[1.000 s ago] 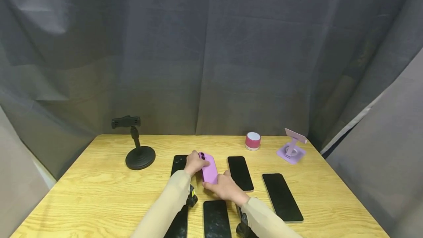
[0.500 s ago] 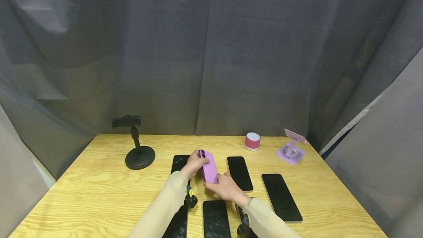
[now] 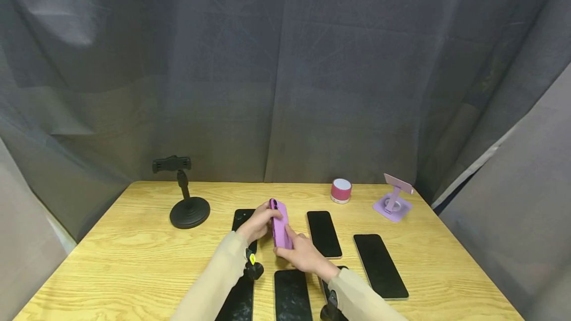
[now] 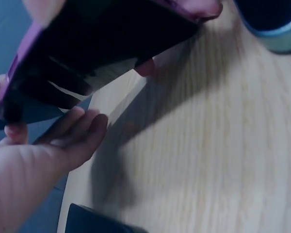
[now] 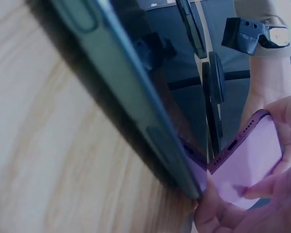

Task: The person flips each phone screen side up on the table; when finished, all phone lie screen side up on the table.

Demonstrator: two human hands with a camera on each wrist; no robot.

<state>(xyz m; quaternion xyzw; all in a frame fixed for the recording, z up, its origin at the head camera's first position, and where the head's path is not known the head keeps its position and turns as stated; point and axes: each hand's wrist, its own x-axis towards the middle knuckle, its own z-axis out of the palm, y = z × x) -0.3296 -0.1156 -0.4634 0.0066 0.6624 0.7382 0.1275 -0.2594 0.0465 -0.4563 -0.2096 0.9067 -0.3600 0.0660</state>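
Observation:
Both hands hold a purple phone (image 3: 280, 231) over the middle of the wooden table, its back up and camera lenses at the far end. My left hand (image 3: 257, 223) grips its far left side, thumb on the back. At the near end my right hand (image 3: 308, 255) holds the lower right corner, a finger lying along the back. The left wrist view shows the phone's dark screen (image 4: 116, 41) facing downward. In the right wrist view the purple phone (image 5: 247, 162) shows its port edge, with fingers around both ends.
Black phones lie around the hands: one phone (image 3: 324, 234) behind, another (image 3: 381, 267) at right, a third (image 3: 292, 295) in front, others partly under the arms. A black stand (image 3: 189, 212), pink-red cylinder (image 3: 341, 190) and lavender phone stand (image 3: 392, 206) stand farther back.
The purple phone has turned slightly, showing more of its left edge. My left hand has shifted a little toward the left and nearer. A right finger now extends along the phone's back.

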